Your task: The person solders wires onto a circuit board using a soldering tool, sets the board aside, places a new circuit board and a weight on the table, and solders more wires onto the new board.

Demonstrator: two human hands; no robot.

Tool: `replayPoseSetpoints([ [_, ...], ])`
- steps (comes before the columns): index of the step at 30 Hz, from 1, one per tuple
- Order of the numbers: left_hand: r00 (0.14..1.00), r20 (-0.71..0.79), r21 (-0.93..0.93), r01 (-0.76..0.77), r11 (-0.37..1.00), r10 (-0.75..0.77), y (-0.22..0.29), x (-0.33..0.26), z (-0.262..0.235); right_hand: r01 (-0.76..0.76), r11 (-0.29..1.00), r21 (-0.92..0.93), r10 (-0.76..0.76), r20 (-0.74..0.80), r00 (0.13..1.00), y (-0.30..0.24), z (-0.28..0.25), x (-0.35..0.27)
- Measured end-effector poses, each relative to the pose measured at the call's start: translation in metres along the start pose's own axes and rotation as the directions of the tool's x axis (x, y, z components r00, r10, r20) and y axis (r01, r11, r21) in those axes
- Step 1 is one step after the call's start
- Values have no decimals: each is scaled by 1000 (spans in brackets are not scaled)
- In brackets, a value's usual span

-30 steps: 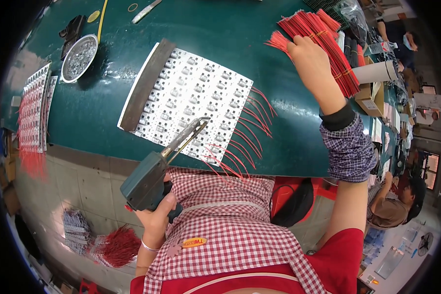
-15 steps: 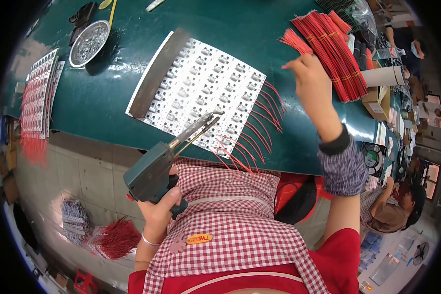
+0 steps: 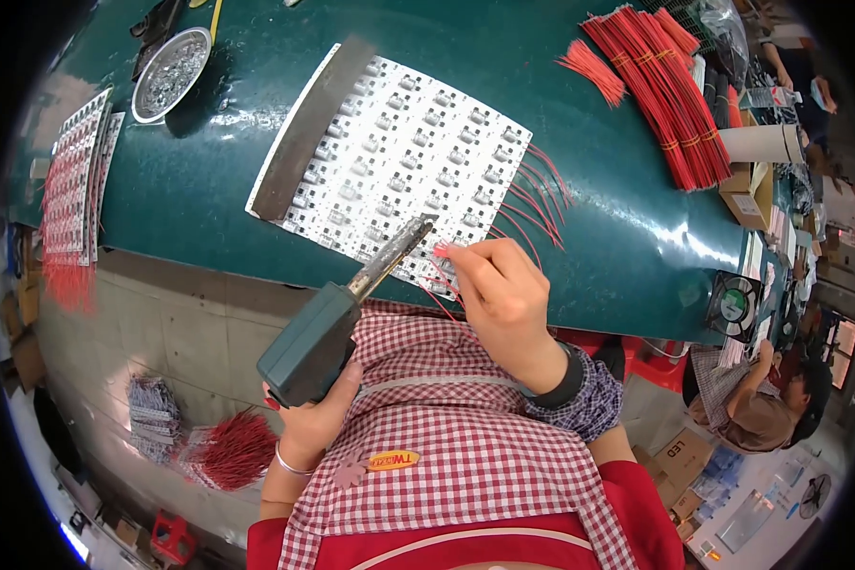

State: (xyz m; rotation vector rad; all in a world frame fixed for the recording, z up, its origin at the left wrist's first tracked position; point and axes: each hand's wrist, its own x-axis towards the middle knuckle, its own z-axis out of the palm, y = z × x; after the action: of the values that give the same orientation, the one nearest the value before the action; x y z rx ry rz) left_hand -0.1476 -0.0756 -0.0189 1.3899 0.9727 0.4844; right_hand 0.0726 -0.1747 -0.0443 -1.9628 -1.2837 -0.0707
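Note:
My left hand (image 3: 318, 418) is closed round the handle of a dark green soldering gun (image 3: 304, 344). Its metal tip points up and right, over a white circuit board panel (image 3: 404, 157) covered with rows of small components. My right hand (image 3: 505, 294) is pinched just right of the tip, over the panel's near right corner. A red wire seems to be between its fingertips, though mostly hidden. Several thin red wires (image 3: 540, 204) trail off the panel's right edge. Across its left side lies a dark flat bar (image 3: 312, 138).
A metal bowl (image 3: 173, 76) stands at the far left, with stacked wired panels (image 3: 74, 180) at the table's left edge. Loose red wires (image 3: 594, 71) lie beside tied red wire bundles (image 3: 657, 95) at the back right. A small fan (image 3: 734, 302) sits at the right; a person (image 3: 750, 408) works beyond.
My right hand has come from beside the loose red wires down and left to the panel's near right corner. The soldering gun has shifted slightly right, its tip still over the panel.

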Motion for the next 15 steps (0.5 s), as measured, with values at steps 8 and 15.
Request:
replayPoseSetpoints([
  [8, 962, 144, 368, -268, 890, 231, 5, 6, -3, -24, 999, -33, 24, 11, 1000, -1, 4, -3],
  [15, 944, 174, 365, -327, 872, 281, 4, 9, 0, 2, 999, -45, 1, 50, 999, -3, 3, 0],
])
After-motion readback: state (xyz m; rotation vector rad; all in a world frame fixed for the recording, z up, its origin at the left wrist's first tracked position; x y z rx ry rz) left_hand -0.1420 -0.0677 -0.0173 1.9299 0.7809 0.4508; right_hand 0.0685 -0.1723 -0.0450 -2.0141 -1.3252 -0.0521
